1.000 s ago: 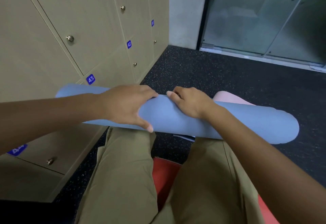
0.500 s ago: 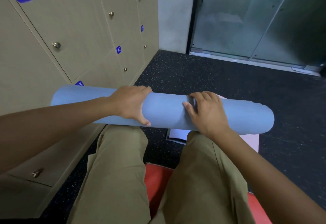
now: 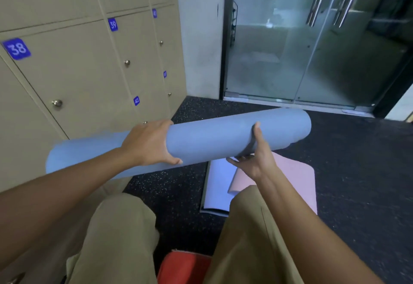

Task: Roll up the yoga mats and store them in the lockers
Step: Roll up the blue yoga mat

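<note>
A rolled-up blue foam yoga mat [image 3: 212,140] is held off the floor, lying almost level across the view, its right end tipped slightly higher than its left. The left hand [image 3: 148,144] grips the roll from above, near its middle, fingers wrapped over the far side and thumb hooked under the near side. The right hand [image 3: 257,156] holds the roll from below, further toward its right end, thumb pointing up against the near face and fingers curled underneath. The two hands are apart, with a bare stretch of mat between them.

Below the right hand, a flat pink yoga mat [image 3: 290,178] lies on the floor, and a flat pale lilac yoga mat [image 3: 218,185] lies just beside it, toward the left hand, partly covered by the pink one. Under both forearms are the person's knees in khaki trousers [image 3: 120,234], with a red cushion-like object [image 3: 185,268] showing between them at the bottom edge.

Beyond the left hand stands a wall of beige wooden lockers [image 3: 85,71] with small metal knobs and blue number tags reading 38, 39 and 42; every door in view is closed. The floor is black speckled rubber [image 3: 357,172]. Beyond the right hand are frosted glass doors [image 3: 301,49] with long metal handles.
</note>
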A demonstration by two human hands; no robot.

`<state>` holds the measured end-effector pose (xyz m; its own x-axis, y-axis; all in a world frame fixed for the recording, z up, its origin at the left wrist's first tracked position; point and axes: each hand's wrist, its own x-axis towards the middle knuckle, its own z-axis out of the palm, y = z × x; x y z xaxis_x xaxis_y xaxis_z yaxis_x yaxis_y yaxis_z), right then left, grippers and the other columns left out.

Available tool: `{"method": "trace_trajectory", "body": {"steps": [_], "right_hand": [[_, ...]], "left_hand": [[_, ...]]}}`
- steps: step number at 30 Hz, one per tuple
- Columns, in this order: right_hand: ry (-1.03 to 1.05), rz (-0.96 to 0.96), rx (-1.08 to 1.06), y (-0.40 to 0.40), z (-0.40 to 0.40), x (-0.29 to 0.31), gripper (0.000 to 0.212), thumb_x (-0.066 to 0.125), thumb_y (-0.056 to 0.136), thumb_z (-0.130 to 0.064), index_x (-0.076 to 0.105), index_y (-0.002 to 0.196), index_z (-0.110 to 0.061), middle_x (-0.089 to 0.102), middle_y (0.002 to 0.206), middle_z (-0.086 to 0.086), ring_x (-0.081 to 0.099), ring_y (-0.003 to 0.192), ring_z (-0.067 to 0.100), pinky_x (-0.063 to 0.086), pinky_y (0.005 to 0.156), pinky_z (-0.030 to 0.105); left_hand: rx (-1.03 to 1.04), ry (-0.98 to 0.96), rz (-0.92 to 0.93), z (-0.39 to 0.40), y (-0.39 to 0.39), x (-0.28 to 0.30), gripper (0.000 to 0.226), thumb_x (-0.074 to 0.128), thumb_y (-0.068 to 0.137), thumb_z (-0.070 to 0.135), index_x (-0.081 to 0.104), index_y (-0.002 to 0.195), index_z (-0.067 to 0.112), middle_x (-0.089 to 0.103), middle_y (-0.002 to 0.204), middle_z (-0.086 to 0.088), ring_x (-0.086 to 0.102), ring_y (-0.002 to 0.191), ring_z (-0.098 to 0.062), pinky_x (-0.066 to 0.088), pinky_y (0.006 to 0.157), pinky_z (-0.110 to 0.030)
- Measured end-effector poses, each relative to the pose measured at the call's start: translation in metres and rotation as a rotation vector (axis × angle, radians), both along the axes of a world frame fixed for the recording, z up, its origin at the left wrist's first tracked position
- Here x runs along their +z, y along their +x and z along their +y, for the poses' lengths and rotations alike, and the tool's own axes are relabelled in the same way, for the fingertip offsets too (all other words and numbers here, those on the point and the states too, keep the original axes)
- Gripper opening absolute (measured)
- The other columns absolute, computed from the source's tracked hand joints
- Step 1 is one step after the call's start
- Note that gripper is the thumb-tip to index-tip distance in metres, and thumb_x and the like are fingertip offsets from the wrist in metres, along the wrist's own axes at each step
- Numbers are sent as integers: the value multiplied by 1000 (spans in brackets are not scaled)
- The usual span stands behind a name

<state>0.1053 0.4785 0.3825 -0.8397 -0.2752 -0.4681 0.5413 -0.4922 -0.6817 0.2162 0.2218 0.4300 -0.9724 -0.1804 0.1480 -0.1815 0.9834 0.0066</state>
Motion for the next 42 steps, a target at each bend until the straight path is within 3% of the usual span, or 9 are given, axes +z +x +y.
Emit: {"method": "trace_trajectory", "body": {"steps": [3,6,11,15,21,24,30,36,42], "right_hand": [[-44,89,-24,-10,-9,14,115,92,44,-70,49,140,-23,65,132,6,66,115,33,57,88,61],[-24,115,-58,-18,-17,22,129,97,36,-66,43,145,-22,64,133,6,69,111,34,58,78,64],[30,209,-145,-13,-32,30,98,94,58,-55,41,136,-27,67,126,-2,71,107,30,58,79,67],[142,368,-128,-9,-56,38,104,96,53,-56,41,138,-33,67,127,-11,68,112,17,59,89,57],[320,618,46,14,-93,2,86,97,66,-30,45,134,-28,67,125,-11,68,111,8,56,98,40],[419,669,147,25,-109,-36,90,97,66,-26,41,137,-26,64,127,-12,65,112,2,55,99,35],[585,775,276,44,-159,-96,108,99,56,-37,35,144,-33,56,137,-16,56,126,3,49,108,41],[641,861,392,55,-192,-131,111,99,61,-32,30,148,-30,52,144,-12,52,132,8,48,108,44],[751,874,443,54,-195,-154,113,97,62,-41,25,149,-41,42,150,-21,41,139,-2,40,116,40]], "left_hand": [[23,88,62,8,-4,-6,97,75,49,82,50,127,31,64,122,8,61,108,-24,39,77,-35],[46,188,109,7,-2,-18,102,78,51,80,47,134,31,61,128,8,59,112,-23,39,80,-35],[28,332,136,-5,-4,-37,112,84,49,75,40,143,32,52,140,8,54,124,-21,46,95,-39],[34,522,100,-18,-1,-64,119,86,56,69,31,153,30,44,151,4,46,136,-18,42,110,-41],[4,987,219,-31,14,-98,51,64,93,54,54,138,32,58,138,14,57,122,-1,47,109,-40],[61,1092,300,-38,24,-112,36,61,99,42,57,133,33,62,134,15,61,116,1,48,107,-38],[93,1299,447,-54,26,-116,58,60,83,63,58,133,34,64,132,20,62,115,2,48,96,-23],[61,1339,555,-74,9,-97,72,75,72,55,48,133,29,63,128,17,58,116,9,44,93,-9],[51,1441,377,-86,3,-106,71,62,73,72,54,132,32,66,125,20,58,117,10,41,93,-8]]}}
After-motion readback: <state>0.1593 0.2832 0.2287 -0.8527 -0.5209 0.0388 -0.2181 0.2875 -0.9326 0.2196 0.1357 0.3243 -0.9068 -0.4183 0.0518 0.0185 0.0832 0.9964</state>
